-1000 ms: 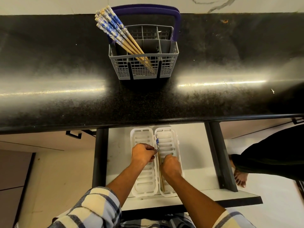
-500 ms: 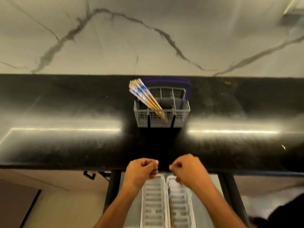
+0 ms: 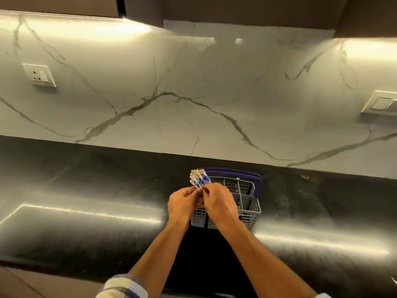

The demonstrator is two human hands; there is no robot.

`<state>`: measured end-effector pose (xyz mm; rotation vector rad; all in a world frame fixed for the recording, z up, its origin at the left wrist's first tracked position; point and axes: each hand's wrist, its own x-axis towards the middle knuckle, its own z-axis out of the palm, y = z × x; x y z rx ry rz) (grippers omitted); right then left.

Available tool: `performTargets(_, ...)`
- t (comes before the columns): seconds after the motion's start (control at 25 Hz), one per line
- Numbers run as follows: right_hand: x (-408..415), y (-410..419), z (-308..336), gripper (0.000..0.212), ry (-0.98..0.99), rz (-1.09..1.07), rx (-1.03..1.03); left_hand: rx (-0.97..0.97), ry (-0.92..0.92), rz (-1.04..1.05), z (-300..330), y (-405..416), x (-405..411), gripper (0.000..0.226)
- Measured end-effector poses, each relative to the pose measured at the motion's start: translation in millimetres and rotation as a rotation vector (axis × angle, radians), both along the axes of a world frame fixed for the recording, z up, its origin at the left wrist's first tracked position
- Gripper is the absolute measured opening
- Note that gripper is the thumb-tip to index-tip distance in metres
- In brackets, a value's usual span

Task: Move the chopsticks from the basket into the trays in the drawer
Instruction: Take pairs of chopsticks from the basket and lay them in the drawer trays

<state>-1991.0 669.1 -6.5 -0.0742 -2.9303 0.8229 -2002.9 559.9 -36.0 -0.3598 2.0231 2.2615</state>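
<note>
This is a home kitchen. A long black stone countertop (image 3: 86, 211) runs across the view, polished enough to mirror strips of light. Behind it rises a white marble-look backsplash (image 3: 193, 93) with grey veins. Dark wall cabinets (image 3: 236, 9) hang above, with warm lighting glowing from under their lower edge. A white wall socket (image 3: 39, 75) sits on the backsplash at the left, and a white switch plate (image 3: 381, 103) at the right. On the countertop, near the backsplash, stands a grey plastic cutlery basket (image 3: 247, 208) with a purple handle, the kind used in a dishwasher, holding blue-patterned chopsticks (image 3: 198, 179).
</note>
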Motion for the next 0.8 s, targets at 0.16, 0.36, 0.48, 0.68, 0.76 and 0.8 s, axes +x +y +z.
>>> performTargets(0.16,-6,1,-5,0.02,0.032,0.003,0.008,0.052,-0.02,0.005,0,3,-2,0.015)
performTargets(0.36,-5,10,12,0.014,0.134,0.077,-0.081,-0.063,0.125,-0.026,13,-6,-4,0.016)
performTargets(0.48,-2,13,32,0.014,0.23,0.093,-0.164,-0.066,0.246,-0.033,40,-9,-1,0.018)
performTargets(0.68,6,12,73,0.014,0.423,0.065,-0.416,-0.005,0.376,-0.113,100,-16,1,0.019)
performTargets(0.76,10,12,90,0.017,0.429,0.078,-0.489,-0.001,0.424,-0.142,122,-18,2,0.018)
performTargets(0.8,12,12,98,0.019,0.423,0.084,-0.509,-0.007,0.443,-0.155,132,-19,4,0.018)
